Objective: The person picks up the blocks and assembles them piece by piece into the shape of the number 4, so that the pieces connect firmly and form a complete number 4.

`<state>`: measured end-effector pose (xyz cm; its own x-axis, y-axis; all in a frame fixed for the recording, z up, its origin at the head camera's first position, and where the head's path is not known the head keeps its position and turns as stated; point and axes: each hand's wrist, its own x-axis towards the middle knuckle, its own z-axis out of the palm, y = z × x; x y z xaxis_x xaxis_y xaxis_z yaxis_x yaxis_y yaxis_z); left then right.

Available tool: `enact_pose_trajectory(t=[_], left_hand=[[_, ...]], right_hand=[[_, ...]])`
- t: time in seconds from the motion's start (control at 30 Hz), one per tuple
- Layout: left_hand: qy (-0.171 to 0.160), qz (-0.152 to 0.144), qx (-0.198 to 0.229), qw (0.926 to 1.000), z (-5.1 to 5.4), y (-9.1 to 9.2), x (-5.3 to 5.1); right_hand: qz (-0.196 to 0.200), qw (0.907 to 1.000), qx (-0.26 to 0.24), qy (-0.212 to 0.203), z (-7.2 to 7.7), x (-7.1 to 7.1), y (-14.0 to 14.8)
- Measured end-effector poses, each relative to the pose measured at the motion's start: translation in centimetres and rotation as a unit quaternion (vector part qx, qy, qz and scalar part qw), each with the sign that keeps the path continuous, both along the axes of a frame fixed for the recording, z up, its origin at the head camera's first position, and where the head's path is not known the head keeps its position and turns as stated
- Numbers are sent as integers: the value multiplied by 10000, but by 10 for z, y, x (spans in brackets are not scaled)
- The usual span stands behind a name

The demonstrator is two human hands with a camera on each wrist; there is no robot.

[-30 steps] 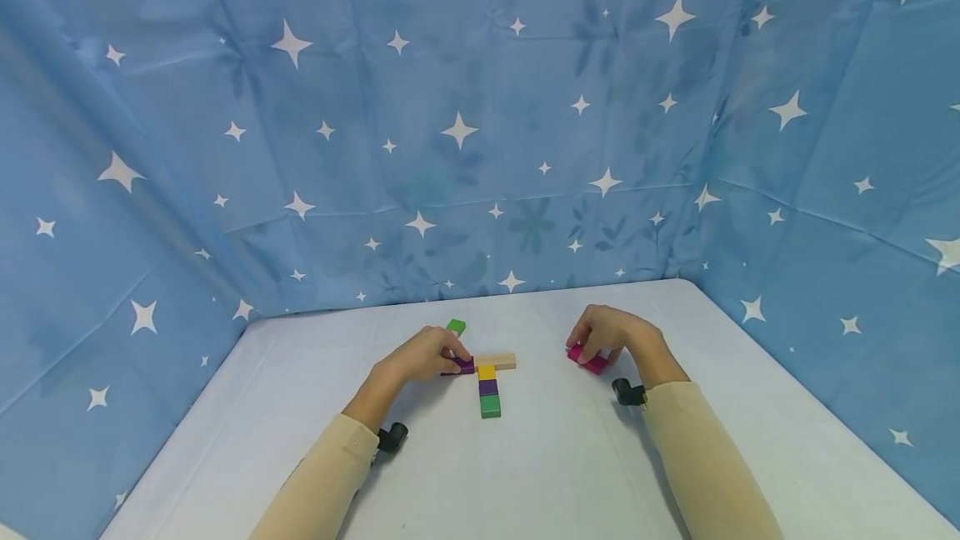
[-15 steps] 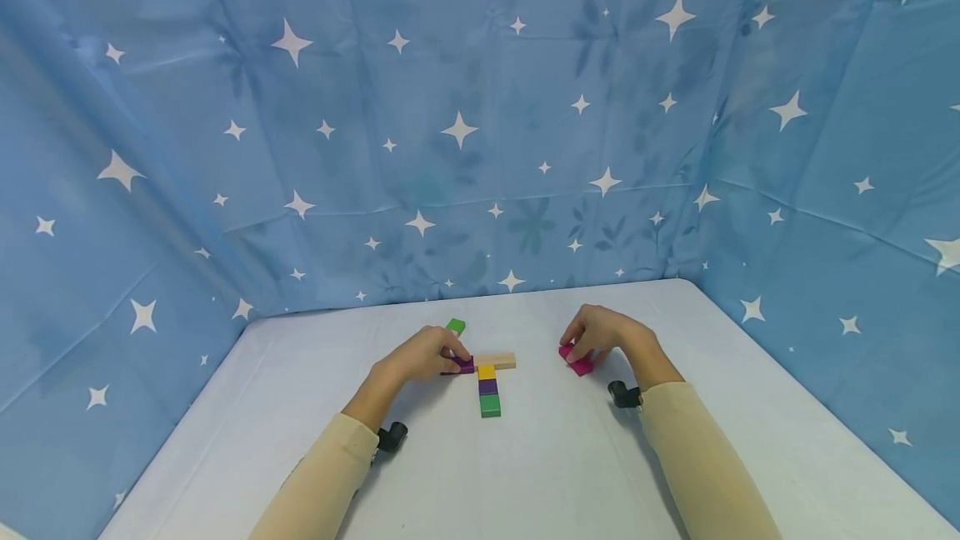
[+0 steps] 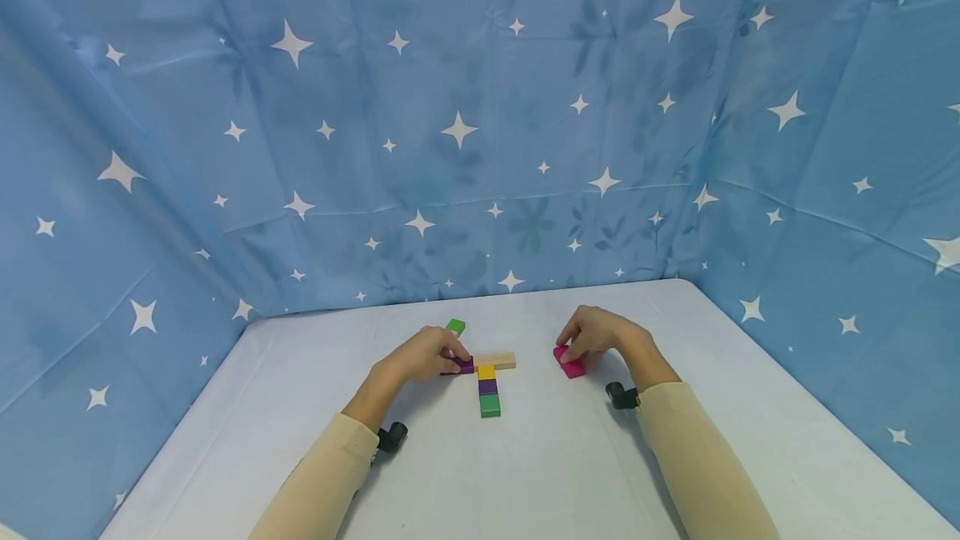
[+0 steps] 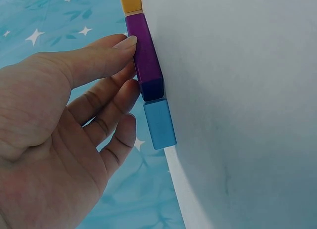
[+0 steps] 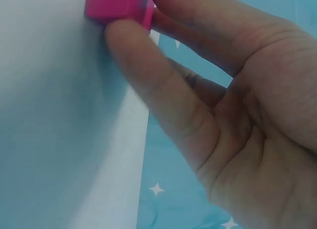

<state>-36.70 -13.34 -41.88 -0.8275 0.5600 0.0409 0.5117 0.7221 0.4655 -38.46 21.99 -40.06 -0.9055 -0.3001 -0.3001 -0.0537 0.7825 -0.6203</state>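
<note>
My left hand (image 3: 423, 353) pinches a dark purple block (image 4: 144, 56) with thumb and fingertips, left of the middle of the table. A blue block (image 4: 160, 124) lies against one end of it and a yellow block (image 4: 131, 1) shows near the other, in the left wrist view. Farther right, my right hand (image 3: 600, 332) holds a pink block (image 3: 570, 363) low over or on the table; which of these I cannot tell. Only part of the pink block shows in the right wrist view, beyond the fingers.
A plain wooden block (image 3: 495, 361) lies crosswise between the hands. Below it, a yellow block (image 3: 487, 372), a purple block (image 3: 488, 387) and a green block (image 3: 491, 407) form a column. Another green block (image 3: 456, 326) lies behind the left hand. A starred blue curtain (image 3: 480, 148) borders the white table (image 3: 562, 473).
My right hand has shifted a little to the left with the pink block, which has turned slightly. My left hand stays in place on the purple block.
</note>
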Motion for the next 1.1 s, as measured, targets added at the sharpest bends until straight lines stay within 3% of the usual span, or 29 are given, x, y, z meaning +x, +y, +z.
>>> enact_pose_trajectory(t=[0.33,0.7,1.1], left_hand=[[-64,48,-22,10000,0,1,0],[-54,27,83,9999,0,0,0],[-75,74,69,9999,-2,0,-1]], right_hand=[[-48,9999,-142,-51,-1,2,-4],[259,9995,-160,-108,-3,3,-5],[297,9989,-294,-195,-5,2,-11]])
